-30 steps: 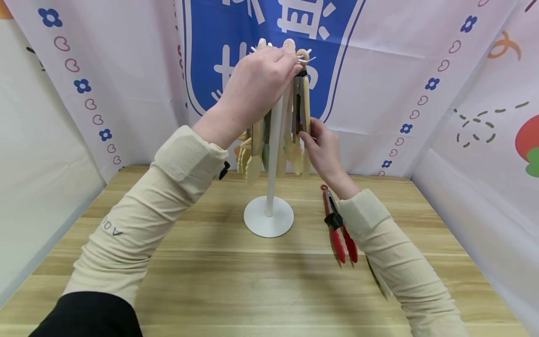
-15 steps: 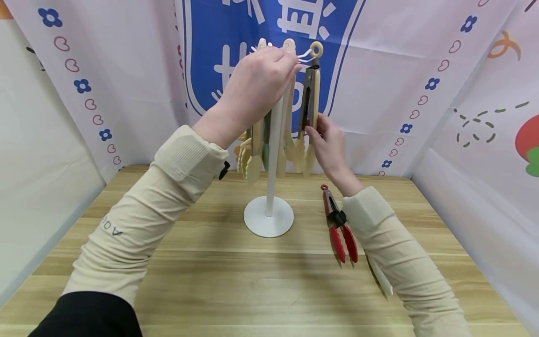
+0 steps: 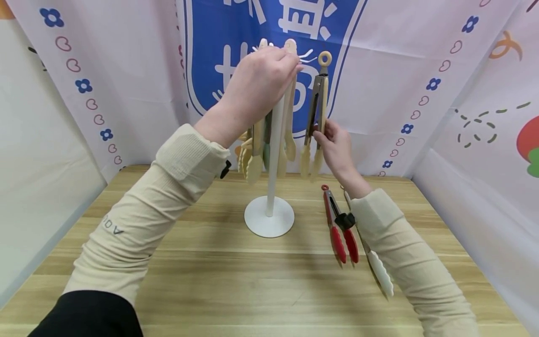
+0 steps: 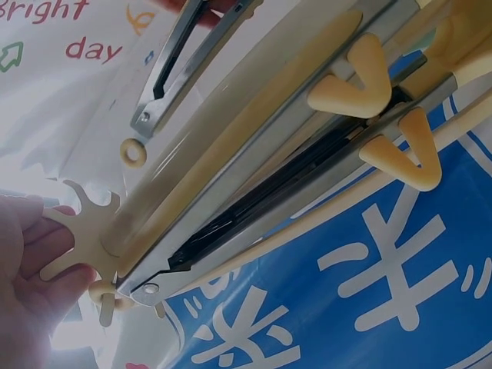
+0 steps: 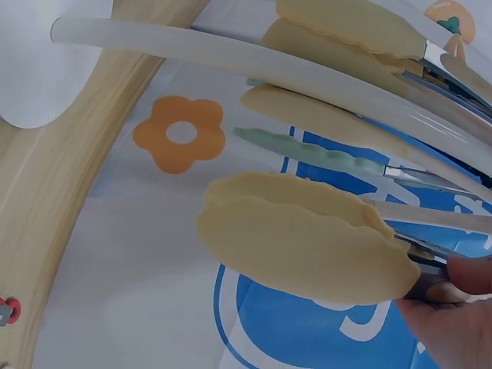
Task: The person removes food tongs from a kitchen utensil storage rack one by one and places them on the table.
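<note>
My left hand holds the top of a white utensil stand, its fingers at the hooked crown in the left wrist view. To the right of the stand, my right hand pinches a pair of cream-tipped kitchen tongs about mid-length. These tongs hang upright with their ring on top, apart from the hooks, and their arms are slightly spread. In the right wrist view their cream tips show large. Other cream-tipped tongs and green-tipped tongs hang on the stand, partly hidden behind the left hand.
Red-tipped tongs with a black band lie on the wooden table right of the stand. Beside them lie white-tipped tongs, partly under the right sleeve. A printed cloth backdrop stands behind the table.
My right hand has moved right with the cream-tipped tongs, whose ring has come off the hook and away from the stand. The left hand has stayed at the stand's top.
</note>
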Available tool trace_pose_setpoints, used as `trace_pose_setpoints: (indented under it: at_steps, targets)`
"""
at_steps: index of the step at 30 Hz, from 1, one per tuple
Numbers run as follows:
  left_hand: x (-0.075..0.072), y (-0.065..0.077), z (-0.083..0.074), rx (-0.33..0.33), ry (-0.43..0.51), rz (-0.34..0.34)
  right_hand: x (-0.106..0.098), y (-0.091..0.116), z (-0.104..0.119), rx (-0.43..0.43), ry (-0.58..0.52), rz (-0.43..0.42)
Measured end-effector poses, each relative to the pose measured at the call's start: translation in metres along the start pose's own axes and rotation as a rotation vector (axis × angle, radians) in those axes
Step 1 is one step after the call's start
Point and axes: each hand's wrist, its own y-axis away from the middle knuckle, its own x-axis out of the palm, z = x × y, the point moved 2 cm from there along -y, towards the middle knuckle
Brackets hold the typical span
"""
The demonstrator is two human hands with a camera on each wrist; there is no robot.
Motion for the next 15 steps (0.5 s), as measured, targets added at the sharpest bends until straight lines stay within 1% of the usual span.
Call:
trace_pose_setpoints:
  at_steps: [5,10,15]
  targets:
    - [0.000,-0.001,-0.001,-0.002,-0.006,0.005,-0.006,0.000,-0.007,0.059,-0.030,0.015]
    - [0.000,-0.001,-0.001,-0.006,-0.020,0.008,-0.014,0.002,-0.013,0.121,0.017,0.029]
    - [0.000,-0.001,-0.001,-0.005,-0.018,0.002,-0.022,0.004,-0.019,0.161,0.046,0.048]
